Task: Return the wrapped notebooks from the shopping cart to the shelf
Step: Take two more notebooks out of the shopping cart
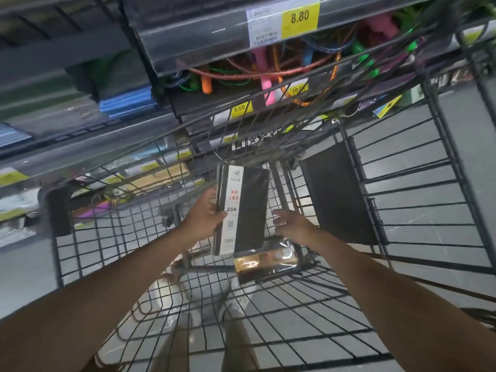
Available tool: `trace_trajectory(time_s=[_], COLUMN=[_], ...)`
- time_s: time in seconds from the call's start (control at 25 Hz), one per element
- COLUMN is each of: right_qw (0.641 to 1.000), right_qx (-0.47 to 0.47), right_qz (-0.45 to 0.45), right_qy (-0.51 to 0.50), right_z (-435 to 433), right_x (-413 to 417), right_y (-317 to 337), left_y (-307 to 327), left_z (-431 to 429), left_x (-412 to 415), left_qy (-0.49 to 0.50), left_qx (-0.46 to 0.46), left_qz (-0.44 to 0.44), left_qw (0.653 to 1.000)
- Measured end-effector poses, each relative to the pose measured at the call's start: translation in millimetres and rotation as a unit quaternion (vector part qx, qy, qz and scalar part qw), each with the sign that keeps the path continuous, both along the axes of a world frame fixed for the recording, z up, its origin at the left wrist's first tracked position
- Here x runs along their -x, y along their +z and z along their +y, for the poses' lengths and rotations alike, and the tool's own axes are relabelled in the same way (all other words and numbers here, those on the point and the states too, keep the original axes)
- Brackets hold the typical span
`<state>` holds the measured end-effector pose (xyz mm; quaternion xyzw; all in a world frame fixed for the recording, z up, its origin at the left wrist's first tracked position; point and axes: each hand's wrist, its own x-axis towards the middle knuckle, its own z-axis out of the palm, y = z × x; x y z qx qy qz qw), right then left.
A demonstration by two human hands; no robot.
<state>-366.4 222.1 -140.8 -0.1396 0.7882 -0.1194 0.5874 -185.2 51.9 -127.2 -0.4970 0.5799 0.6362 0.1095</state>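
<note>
the left hand [205,216] is clamped on the long left edge of a black wrapped notebook [243,209], thumb across the white label strip, fingers hidden behind, and holds it upright over the middle of the shopping cart [402,200]. gripping one edge leaves the cover facing up, probably so it can be read and slid onto the shelf spine-first. the right hand [291,224] hovers just beside the notebook's right edge, fingers spread apart and holding nothing, seemingly ready either to steady the lifted one or to reach for what lies below. under the held notebook, on the cart's wire floor toward its near end, rests another wrapped item [265,260], its film glaring so much that it is hard to tell how many are stacked there. the shelf [188,36] stands beyond the cart's far and left edges, with yellow price tags [300,18] along its lips. the lift looks done; the carry to the shelf is not yet made.
</note>
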Motion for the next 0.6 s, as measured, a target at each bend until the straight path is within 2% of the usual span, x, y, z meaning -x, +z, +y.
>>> trace_trajectory(time_s=[0.08,0.16,0.44,0.6], right_qw=[0.977,0.949,0.899,0.908], right_qx=[-0.022,-0.016,-0.009,0.018], right_qz=[0.048,0.067,0.099,0.103], right_qy=[0.206,0.307,0.426,0.405], right_z=[8.3,15.0,13.8,14.8], right_x=[-8.3,-14.8,-26.4,-27.4], right_y=[-2.4,-4.7,-8.3,-11.5], left_y=[0.6,-1.3,14.0,25.5], left_z=[-4.8,-10.8,-17.7,-22.5], left_x=[-19.1,-34.4,-53.3,-53.7], left_qy=[0.01,0.03,0.071,0.072], left_qx=[-0.001,0.002,-0.003,-0.034], left_qz=[-0.016,-0.029,-0.03,-0.027], left_qw=[1.0,0.999,0.997,0.996])
